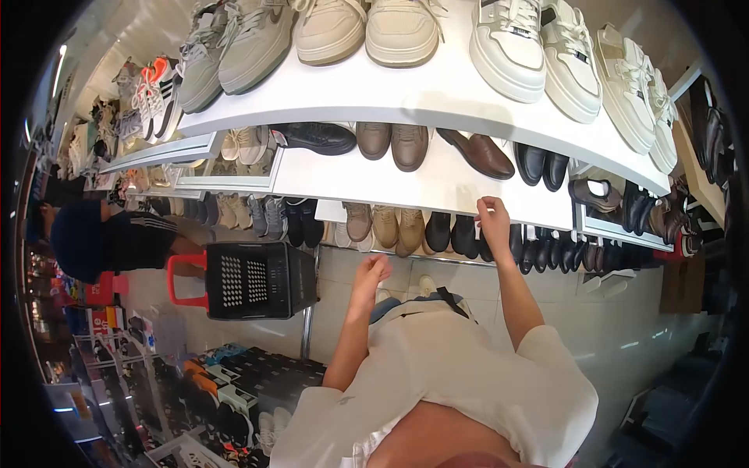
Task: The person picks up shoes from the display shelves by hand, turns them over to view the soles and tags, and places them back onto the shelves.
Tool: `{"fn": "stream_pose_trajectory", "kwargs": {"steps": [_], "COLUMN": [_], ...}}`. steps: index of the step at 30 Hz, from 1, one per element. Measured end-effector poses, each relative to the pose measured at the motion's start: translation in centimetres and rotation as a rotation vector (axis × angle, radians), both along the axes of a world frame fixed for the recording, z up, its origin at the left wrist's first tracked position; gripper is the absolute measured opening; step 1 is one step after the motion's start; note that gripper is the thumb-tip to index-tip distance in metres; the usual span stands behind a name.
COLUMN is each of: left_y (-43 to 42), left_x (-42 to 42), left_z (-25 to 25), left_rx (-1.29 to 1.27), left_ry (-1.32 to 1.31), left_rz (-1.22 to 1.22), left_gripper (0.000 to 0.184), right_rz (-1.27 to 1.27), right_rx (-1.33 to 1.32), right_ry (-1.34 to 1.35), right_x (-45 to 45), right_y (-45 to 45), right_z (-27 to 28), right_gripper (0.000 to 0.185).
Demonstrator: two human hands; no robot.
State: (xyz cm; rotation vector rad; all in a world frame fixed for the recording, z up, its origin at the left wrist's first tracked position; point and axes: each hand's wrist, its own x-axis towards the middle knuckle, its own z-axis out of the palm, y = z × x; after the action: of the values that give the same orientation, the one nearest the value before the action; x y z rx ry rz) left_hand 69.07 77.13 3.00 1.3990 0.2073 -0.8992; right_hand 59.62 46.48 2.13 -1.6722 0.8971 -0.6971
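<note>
Both my hands are raised in front of my body, below the white shelves of shoes. My left hand (370, 274) is beside the black basket, its fingers curled in; whether it holds anything is too small to tell. Near the edge of the middle shelf (351, 176), my right hand (492, 217) has its fingers bent, and their tips are close to the edge. A brown leather shoe (485, 155) lies on that shelf just above my right hand. Brown shoes (409, 146) and a black shoe (318, 138) stand farther left.
White sneakers (511, 48) and beige sneakers (402, 31) line the upper shelf (343, 97). A black basket (261, 279) with a red handle is at the left, near a person in dark clothes (117, 238). More shoes (411, 231) fill the lower shelf.
</note>
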Motion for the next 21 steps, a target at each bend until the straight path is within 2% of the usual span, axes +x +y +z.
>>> {"fn": "stream_pose_trajectory", "kwargs": {"steps": [2, 3, 4, 6, 8, 9, 10, 11, 12, 13, 15, 16, 17, 18, 20, 21], "left_y": [-0.2, -0.1, -0.1, -0.3, -1.9, -3.4, -5.3, -7.5, -9.6, -11.5, -13.9, -14.3, -14.8, -14.7, -14.9, -14.7], "left_x": [1.9, 2.8, 4.1, 7.1, 11.1, 13.0, 15.1, 17.7, 19.8, 21.8, 23.7, 24.1, 24.4, 24.3, 24.4, 24.4], "left_z": [4.8, 8.9, 13.6, 19.8, 24.8, 27.2, 29.1, 29.9, 30.2, 30.0, 29.5, 29.7, 29.8, 29.6, 29.6, 29.7], "left_rx": [-0.137, -0.243, -0.349, -0.524, -0.581, -0.415, -0.240, -0.037, 0.174, 0.156, 0.330, 0.306, 0.292, 0.285, 0.299, 0.308], "left_ry": [-0.332, -0.432, -0.534, -0.923, -1.269, -1.454, -1.631, -1.757, -1.868, -1.876, -1.843, -1.859, -1.702, -1.537, -1.557, -1.526], "left_rz": [-0.047, -0.060, -0.076, -0.055, 0.049, 0.113, 0.181, 0.207, 0.230, 0.231, 0.167, 0.171, 0.085, -0.002, -0.007, 0.003], "left_gripper": [0.031, 0.028, 0.025, 0.029, 0.035, 0.039, 0.044, 0.057, 0.071, 0.071, 0.092, 0.092, 0.097, 0.103, 0.100, 0.096], "right_rz": [0.119, 0.232, 0.290, 0.441, 0.378, 0.316, 0.202, 0.094, 0.041, -0.015, -0.062, -0.101, -0.093, -0.106, -0.012, -0.035], "right_rx": [-0.041, -0.003, -0.045, -0.157, -0.370, -0.522, -0.665, -0.785, -0.881, -0.983, -1.011, -1.039, -0.957, -0.969, -0.815, -0.854], "right_ry": [-0.060, -0.169, -0.168, -0.261, -0.362, -0.398, -0.325, -0.189, -0.130, -0.073, 0.034, 0.131, 0.188, 0.186, 0.189, 0.160], "right_x": [1.6, 2.2, 2.8, 4.1, 7.3, 9.5, 11.7, 13.9, 16.5, 18.7, 20.6, 21.3, 21.3, 21.1, 21.1, 21.1], "right_y": [1.3, 2.3, 3.6, 5.8, 7.5, 7.9, 8.1, 7.8, 7.1, 6.5, 7.1, 7.0, 6.9, 7.0, 6.9, 6.9], "right_z": [7.6, 11.8, 16.2, 23.2, 27.7, 29.5, 31.1, 31.8, 31.6, 31.2, 30.1, 30.6, 30.6, 30.9, 31.4, 31.4], "right_gripper": [0.023, 0.022, 0.020, 0.018, 0.018, 0.019, 0.032, 0.052, 0.062, 0.072, 0.079, 0.087, 0.094, 0.094, 0.093, 0.091]}}
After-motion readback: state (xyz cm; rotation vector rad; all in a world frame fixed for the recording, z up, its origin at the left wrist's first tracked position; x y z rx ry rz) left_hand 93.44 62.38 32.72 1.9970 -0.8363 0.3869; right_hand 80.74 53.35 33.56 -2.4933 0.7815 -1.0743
